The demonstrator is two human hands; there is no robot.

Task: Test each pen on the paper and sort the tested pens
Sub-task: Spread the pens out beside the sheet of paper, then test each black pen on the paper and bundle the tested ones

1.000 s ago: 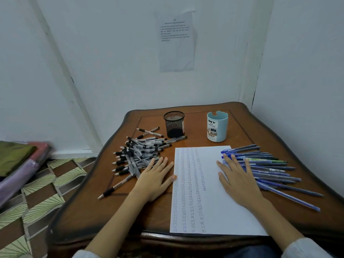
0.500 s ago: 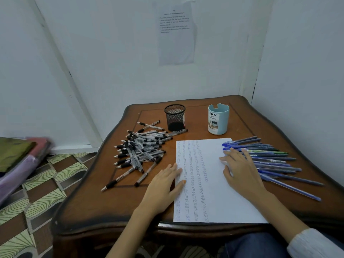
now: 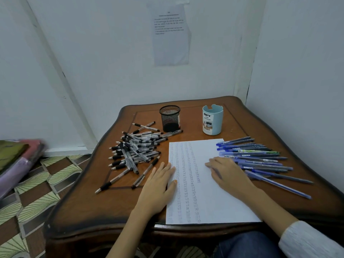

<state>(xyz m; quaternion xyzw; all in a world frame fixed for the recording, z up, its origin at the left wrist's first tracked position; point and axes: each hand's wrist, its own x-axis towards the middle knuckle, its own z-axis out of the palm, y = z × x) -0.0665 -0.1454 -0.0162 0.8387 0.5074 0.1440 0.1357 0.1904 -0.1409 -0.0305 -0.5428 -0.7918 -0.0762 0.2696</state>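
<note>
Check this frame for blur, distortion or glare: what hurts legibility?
Head view: wide-angle distortion bows the table at its edges; the folded fabric at the left edge is smeared; the rows on the paper are soft; the wall notice is unreadable; light is dim and even, without glare.

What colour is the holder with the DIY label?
The holder is light blue, shown best in the head view.

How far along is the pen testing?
Done: the paper carries several columns of test marks. In hand: the left hand steadies the sheet; the right hand lies on it; its grip is unclear. Left: black pens and blue pens lie heaped; no pen stands out of the mesh cup or the blue cup.
</note>
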